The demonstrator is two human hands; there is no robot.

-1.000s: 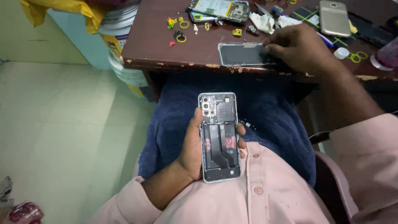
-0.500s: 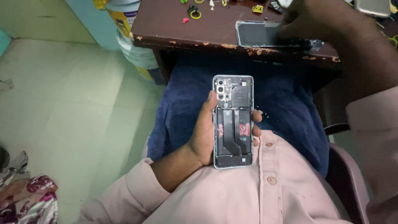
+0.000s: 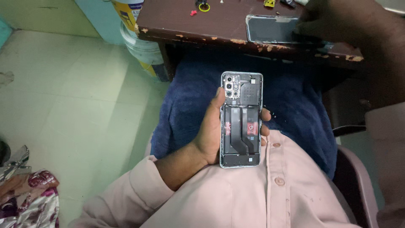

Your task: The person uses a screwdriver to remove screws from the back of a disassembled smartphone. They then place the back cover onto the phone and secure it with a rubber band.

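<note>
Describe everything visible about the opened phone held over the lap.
The opened phone has its back cover off, showing a camera cluster at the top left, a dark battery with red labels, two black flex cables running down it, and a pale metallic frame. It faces upward, lengthwise away from the person, above blue cloth. The left hand grips it, thumb on one edge, fingertips on the other.

There is one view, from a camera on the person's head, looking steeply down over the chest and lap. It sits close: the pink shirt fills the 6 o'clock edge, and the opened phone lies near the centre. The tabletop edge crosses the frame at 12 to 1 o'clock, cut off by the top border. The tiled floor spreads from 9 to 11 o'clock, farther below.
</note>
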